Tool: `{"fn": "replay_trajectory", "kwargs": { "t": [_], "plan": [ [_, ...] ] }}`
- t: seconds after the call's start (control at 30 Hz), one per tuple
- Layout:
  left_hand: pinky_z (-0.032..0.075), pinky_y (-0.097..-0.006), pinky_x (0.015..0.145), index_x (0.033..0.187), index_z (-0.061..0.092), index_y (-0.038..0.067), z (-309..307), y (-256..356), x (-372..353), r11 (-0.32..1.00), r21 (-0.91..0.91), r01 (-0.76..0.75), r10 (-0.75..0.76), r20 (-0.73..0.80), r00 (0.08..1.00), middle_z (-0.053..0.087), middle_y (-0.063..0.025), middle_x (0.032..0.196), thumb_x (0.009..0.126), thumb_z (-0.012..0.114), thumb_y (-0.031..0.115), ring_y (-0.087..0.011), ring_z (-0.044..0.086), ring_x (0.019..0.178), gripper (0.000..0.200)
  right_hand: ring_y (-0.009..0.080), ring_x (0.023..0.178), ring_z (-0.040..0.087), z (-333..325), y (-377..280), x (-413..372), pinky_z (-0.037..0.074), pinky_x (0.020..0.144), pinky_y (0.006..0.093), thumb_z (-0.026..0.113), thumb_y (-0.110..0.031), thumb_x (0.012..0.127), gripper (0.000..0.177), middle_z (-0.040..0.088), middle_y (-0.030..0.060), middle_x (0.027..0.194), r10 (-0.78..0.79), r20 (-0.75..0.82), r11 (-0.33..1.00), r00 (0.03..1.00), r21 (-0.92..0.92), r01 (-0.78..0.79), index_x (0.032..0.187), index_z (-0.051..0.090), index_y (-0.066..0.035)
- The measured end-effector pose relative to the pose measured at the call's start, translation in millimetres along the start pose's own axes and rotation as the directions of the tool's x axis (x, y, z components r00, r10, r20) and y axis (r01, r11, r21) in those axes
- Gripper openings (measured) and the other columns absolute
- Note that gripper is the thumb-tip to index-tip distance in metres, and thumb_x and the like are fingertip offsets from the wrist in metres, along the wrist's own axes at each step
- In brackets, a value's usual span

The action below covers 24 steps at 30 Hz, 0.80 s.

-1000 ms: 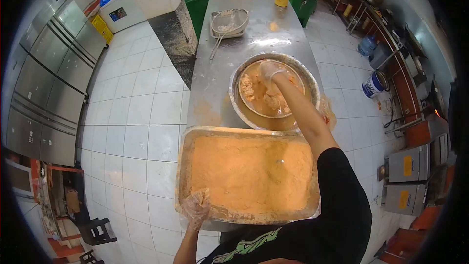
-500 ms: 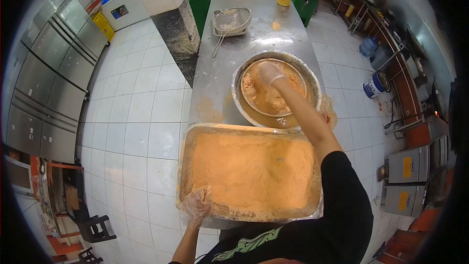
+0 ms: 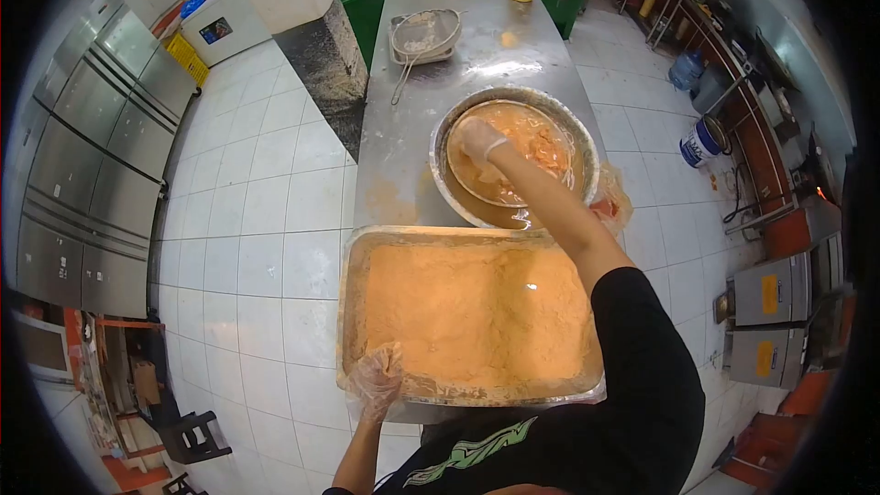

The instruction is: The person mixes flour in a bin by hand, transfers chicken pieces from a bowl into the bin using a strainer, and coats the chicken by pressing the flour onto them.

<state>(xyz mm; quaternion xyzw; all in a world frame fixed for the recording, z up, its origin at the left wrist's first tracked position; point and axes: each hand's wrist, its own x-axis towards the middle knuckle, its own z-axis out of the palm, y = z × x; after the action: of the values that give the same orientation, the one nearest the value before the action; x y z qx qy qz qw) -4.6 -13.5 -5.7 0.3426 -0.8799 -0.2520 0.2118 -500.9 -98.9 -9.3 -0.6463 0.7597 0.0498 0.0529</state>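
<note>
The left hand (image 3: 378,376), wearing a clear glove, is gripping the tray (image 3: 346,302) at its 7 o'clock corner, fingers curled over the rim. The tray is sitting at the near end of the tabletop (image 3: 394,174) and is holding a bed of orange flour (image 3: 467,312). Just beyond it at 12 o'clock, a big metal bowl (image 3: 434,156) is cradling a smaller bowl (image 3: 541,142) of wet batter and meat pieces. The gloved right hand (image 3: 478,139) is reaching into the smaller bowl at its 9 o'clock side; I cannot tell whether its fingers are closing on anything. A strainer (image 3: 423,34) is lying farther off at 12 o'clock.
</note>
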Motion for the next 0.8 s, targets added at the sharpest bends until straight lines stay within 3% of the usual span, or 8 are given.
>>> {"fn": "replay_trajectory", "kwargs": {
  "t": [0.03,0.13,0.27,0.33,0.53,0.63,0.73,0.8],
  "plan": [
    [0.046,-0.0383,0.056,0.078,0.061,0.01,0.4,1.1,-0.6,1.0,0.006,0.009,-0.009,0.012,1.0,0.061,-0.0111,0.075,0.072,0.061,0.017,-0.028,0.06,0.065,0.008,0.0317,0.082,0.061,7.2,-1.7,2.6,0.048,0.075,0.0357,0.062,-0.01,0.065,0.021,0.062,0.0196,0.087,0.019,-0.156,1.0,0.988,0.009,-0.018,0.085,0.065,-0.003],
    [0.045,-0.039,0.055,0.076,0.06,0.01,1.4,0.7,-0.1,0.998,0.049,0.026,-0.029,0.053,0.998,0.06,-0.0112,0.072,0.072,0.061,0.016,-0.0283,0.058,0.063,0.007,0.0328,0.077,0.061,11.4,-5.6,-6.0,0.049,0.071,0.0365,0.062,-0.013,0.064,0.021,0.063,0.0182,0.082,-0.028,-0.107,0.997,0.994,0.068,0.036,0.082,0.065,-0.002],
    [0.048,-0.0328,0.061,0.083,0.064,0.008,-1.9,2.3,0.4,0.995,0.06,0.085,-0.091,0.096,0.991,0.062,-0.0101,0.072,0.063,0.062,0.007,-0.0263,0.061,0.065,0.019,0.0339,0.077,0.061,5.1,35.0,-6.6,0.049,0.07,0.0382,0.058,-0.01,0.067,0.017,0.063,0.0198,0.082,-0.044,0.128,0.986,0.991,0.166,0.022,0.08,0.065,-0.002],
    [0.048,-0.0331,0.061,0.083,0.065,0.008,2.1,-1.2,-1.1,0.996,0.068,0.058,-0.062,0.056,0.997,0.063,-0.0104,0.072,0.064,0.062,0.008,-0.0265,0.061,0.066,0.019,0.034,0.078,0.061,-51.2,17.3,-53.6,0.049,0.07,0.0389,0.056,-0.008,0.069,0.017,0.063,0.021,0.082,0.065,0.346,0.992,0.936,0.077,-0.097,0.081,0.065,-0.001],
    [0.046,-0.0395,0.055,0.085,0.063,0.01,6.3,-3.0,-0.4,1.0,0.002,0.022,-0.022,0.022,1.0,0.061,-0.0111,0.07,0.072,0.062,0.016,-0.0299,0.058,0.063,0.014,0.0329,0.08,0.062,28.2,-0.4,-113.2,0.049,0.069,0.039,0.056,-0.009,0.071,0.019,0.063,0.0218,0.084,0.074,0.115,0.991,0.991,0.104,-0.086,0.085,0.065,0.0],
    [0.046,-0.0386,0.055,0.084,0.063,0.011,5.6,-5.1,-1.8,0.996,0.055,-0.075,0.075,-0.008,0.997,0.061,-0.0102,0.07,0.071,0.063,0.015,-0.0292,0.058,0.062,0.013,0.0321,0.081,0.062,11.8,12.4,-108.9,0.049,0.07,0.0388,0.057,-0.01,0.071,0.018,0.063,0.0219,0.084,0.154,0.266,0.884,0.952,0.394,-0.253,0.082,0.066,0.0],
    [0.046,-0.0369,0.056,0.083,0.063,0.011,2.5,3.5,0.2,0.995,0.053,0.081,-0.083,0.046,0.995,0.061,-0.009,0.07,0.07,0.063,0.014,-0.0282,0.059,0.063,0.013,0.0311,0.082,0.062,-15.6,28.0,-99.3,0.049,0.069,0.0379,0.06,-0.012,0.068,0.018,0.063,0.0203,0.085,0.179,0.297,0.94,0.938,0.229,-0.252,0.082,0.066,-0.001],
    [0.046,-0.0362,0.056,0.082,0.063,0.012,1.7,2.3,0.5,0.994,0.065,0.083,-0.087,0.063,0.994,0.061,-0.0089,0.071,0.07,0.062,0.013,-0.028,0.059,0.064,0.012,0.0311,0.081,0.063,10.0,53.1,-106.7,0.049,0.068,0.0376,0.063,-0.013,0.065,0.019,0.063,0.0204,0.083,0.248,0.266,0.952,0.932,0.112,-0.285,0.08,0.066,-0.001]
  ]
}}
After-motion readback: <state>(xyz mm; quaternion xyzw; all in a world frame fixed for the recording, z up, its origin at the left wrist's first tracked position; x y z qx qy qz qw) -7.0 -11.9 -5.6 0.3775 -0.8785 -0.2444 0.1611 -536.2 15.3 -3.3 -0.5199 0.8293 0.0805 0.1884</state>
